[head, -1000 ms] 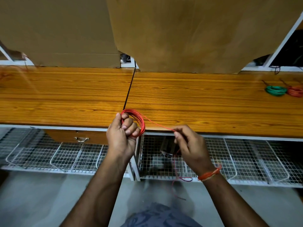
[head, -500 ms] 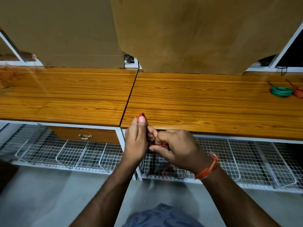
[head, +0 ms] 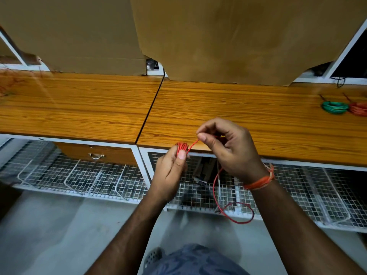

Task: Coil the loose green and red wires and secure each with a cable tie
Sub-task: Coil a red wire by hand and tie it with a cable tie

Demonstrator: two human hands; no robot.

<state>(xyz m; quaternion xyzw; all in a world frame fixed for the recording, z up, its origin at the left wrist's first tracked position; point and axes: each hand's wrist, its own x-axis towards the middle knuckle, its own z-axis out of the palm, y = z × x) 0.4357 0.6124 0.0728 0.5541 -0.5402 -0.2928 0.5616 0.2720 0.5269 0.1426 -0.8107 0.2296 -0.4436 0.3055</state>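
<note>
- my left hand (head: 171, 165) grips the thin red wire coil (head: 181, 146) at the near edge of the orange wooden bench (head: 248, 116).
- my right hand (head: 230, 149) pinches the loose red wire strand (head: 215, 187), its slack looping below.
- finished green wire coil (head: 334, 107) lies far right.

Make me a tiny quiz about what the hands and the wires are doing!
1. True or false: the left hand grips a red coil.
2. What does the right hand pinch? A) a green wire B) the red wire C) a cable tie
3. What colour is the coil on the bench beside the far red coil?

Key: 1 true; 2 B; 3 green.
</note>
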